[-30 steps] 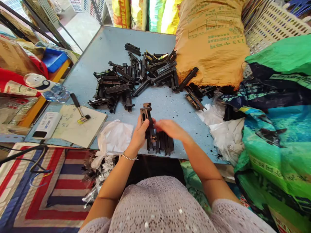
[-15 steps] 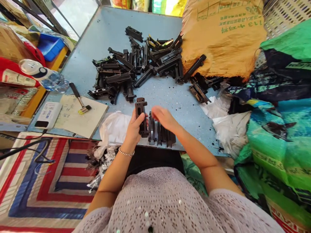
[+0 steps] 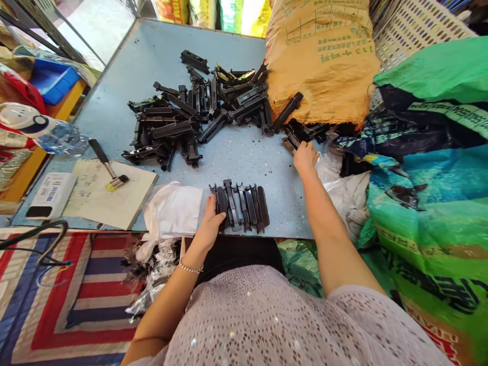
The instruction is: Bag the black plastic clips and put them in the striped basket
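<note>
Left grip (image 3: 209,226): thumb spread from fingers, against left end of row of black parts (image 3: 242,206) at worktop's (image 3: 236,152) near edge. Row parts' long axes run near to far. Right grip (image 3: 306,157): fingers curled at loose black part (image 3: 292,136); fingertips hidden, pinch or not cannot tell. Loose part slants far-left to near-right, far end by orange sack (image 3: 324,61); crumpled white plastic (image 3: 331,163) just right. Larger pile (image 3: 171,129) farther left, overlapping.

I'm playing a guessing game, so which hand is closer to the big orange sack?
The person's right hand. It's at a black part near the orange sack's bottom edge. The left hand is farther away, at the left end of the row of black parts.
</note>
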A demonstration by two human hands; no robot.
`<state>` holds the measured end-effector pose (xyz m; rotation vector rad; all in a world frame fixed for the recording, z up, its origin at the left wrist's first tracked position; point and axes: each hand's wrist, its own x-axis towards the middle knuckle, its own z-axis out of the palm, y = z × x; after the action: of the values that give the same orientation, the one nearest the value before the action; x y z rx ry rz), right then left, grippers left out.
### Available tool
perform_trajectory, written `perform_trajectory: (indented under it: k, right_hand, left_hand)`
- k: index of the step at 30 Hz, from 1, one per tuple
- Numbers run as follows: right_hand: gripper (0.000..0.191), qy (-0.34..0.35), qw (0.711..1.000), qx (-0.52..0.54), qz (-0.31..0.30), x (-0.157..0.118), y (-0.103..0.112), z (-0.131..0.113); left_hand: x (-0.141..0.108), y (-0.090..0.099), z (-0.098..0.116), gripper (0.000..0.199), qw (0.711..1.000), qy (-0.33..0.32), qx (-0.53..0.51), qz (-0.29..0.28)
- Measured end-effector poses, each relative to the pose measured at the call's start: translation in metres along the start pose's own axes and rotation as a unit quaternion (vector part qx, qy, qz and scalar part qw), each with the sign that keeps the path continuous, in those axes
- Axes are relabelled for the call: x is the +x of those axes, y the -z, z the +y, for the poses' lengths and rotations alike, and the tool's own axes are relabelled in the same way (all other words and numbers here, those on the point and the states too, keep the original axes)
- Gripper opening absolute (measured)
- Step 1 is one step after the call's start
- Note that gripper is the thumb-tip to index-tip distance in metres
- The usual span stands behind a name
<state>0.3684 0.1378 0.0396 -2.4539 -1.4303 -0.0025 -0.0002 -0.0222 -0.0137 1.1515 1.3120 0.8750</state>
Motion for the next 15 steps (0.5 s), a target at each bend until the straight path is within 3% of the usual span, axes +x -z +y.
perform_trajectory:
  k: [2,5,6,8,10,11,12,15]
  right_hand:
    - [0.034,-0.012,0.999,0.026,-0.015,0.003,0.000,0.009]
    - [0.033,0.036,0.975,0.210,-0.056,-0.038,-0.001,-0.006]
    - [0.034,0.055,0.948,0.297,-0.099,-0.062,-0.001,-0.017]
    - [0.039,0.077,0.857,0.453,-0.233,-0.115,0.002,-0.042]
    - [0.041,0.108,0.781,0.507,-0.348,-0.162,0.010,-0.065]
    - [0.040,0.137,0.774,0.499,-0.365,-0.179,0.016,-0.075]
    - [0.040,0.178,0.787,0.468,-0.362,-0.189,0.023,-0.082]
    - [0.047,0.284,0.861,0.357,-0.225,-0.189,0.039,-0.098]
  left_hand:
    - [-0.004,-0.001,0.006,0.077,1.000,0.012,0.002,0.017]
    - [-0.002,-0.004,0.026,0.069,0.997,-0.047,-0.022,0.063]
    - [0.000,-0.007,0.034,0.066,0.994,-0.070,-0.050,0.062]
    - [0.006,-0.016,0.049,0.061,0.986,-0.099,-0.130,0.029]
    - [0.010,-0.025,0.061,0.055,0.974,-0.086,-0.207,-0.019]
    - [0.010,-0.028,0.067,0.052,0.969,-0.071,-0.232,-0.033]
    - [0.010,-0.029,0.071,0.049,0.967,-0.058,-0.246,-0.037]
    - [0.004,-0.025,0.078,0.042,0.972,-0.033,-0.232,-0.028]
